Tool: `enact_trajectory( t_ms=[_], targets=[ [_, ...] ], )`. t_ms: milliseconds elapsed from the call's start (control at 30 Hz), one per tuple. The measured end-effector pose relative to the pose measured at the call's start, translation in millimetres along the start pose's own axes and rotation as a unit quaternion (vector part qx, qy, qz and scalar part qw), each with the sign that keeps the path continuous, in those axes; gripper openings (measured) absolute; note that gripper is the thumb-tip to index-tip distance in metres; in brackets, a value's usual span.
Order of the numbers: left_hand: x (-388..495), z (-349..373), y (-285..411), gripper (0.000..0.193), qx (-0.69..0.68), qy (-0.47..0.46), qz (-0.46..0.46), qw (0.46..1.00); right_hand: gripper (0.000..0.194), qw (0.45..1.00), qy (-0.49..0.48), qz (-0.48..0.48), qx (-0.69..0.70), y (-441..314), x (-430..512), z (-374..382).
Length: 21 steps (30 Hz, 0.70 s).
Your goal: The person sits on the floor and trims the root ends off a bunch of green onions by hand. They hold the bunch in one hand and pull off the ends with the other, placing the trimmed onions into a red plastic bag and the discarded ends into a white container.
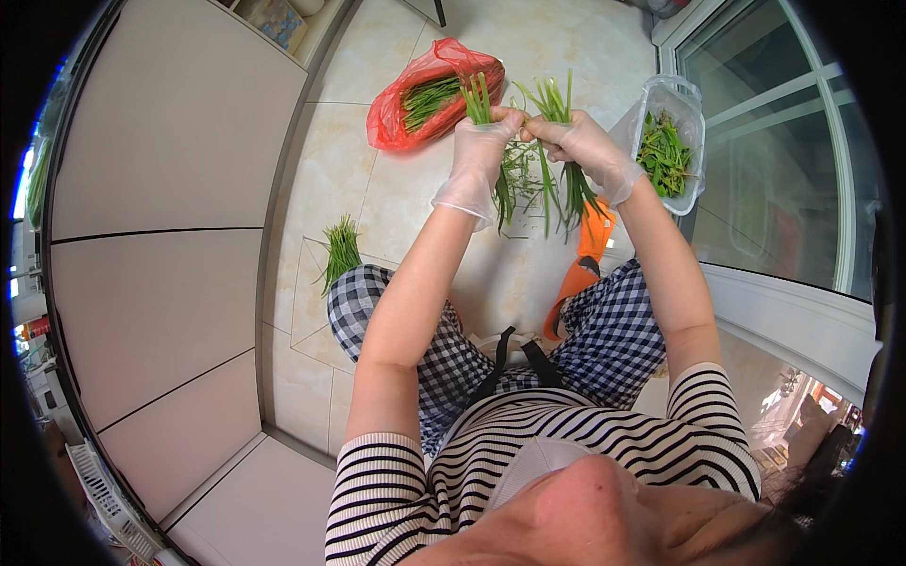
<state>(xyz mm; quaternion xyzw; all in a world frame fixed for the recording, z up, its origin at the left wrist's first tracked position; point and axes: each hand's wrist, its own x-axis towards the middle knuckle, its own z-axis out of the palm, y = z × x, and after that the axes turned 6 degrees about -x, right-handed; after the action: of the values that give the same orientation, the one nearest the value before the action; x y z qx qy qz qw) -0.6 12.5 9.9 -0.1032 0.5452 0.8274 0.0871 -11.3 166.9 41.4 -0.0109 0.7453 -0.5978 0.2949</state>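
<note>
My left hand, in a clear plastic glove, grips a bunch of garlic chives. Pale cut ends point away from me and the leaves hang below. My right hand, gloved the same way, holds a second bunch of chives, its darker leaf tips drooping toward the floor. Thumbs and fingertips of both hands meet between the bunches; whether they pinch a stalk there I cannot tell. Loose green scraps lie on the floor beneath. Beyond my left hand, a red plastic bag lies open with more chives inside.
A bundle of chives rests on the tiled floor beside my left knee. At right, a white bin with a plastic liner contains green leaves, near a glass door. Cabinet fronts line the left. An orange slipper is near my right leg.
</note>
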Motion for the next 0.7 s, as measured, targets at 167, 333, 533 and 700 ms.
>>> enact_trajectory(
  t_ms=[167,333,533,700],
  targets=[
    [0,1,-1,0.006,-0.001,0.028,0.008,1.000,0.019,0.999,-0.022,0.020,0.023,-5,-3,1],
    [3,1,-3,0.006,0.043,0.041,0.039,0.997,0.020,1.000,0.019,0.009,-0.014,-7,-5,4],
    [14,-7,-5,0.011,0.004,0.101,0.036,0.994,0.024,0.997,0.066,0.001,-0.047,-5,-4,6],
    [14,-12,0,0.010,0.046,0.112,-0.013,0.993,0.024,0.995,0.083,-0.008,-0.058,-5,-4,6]
  ],
)
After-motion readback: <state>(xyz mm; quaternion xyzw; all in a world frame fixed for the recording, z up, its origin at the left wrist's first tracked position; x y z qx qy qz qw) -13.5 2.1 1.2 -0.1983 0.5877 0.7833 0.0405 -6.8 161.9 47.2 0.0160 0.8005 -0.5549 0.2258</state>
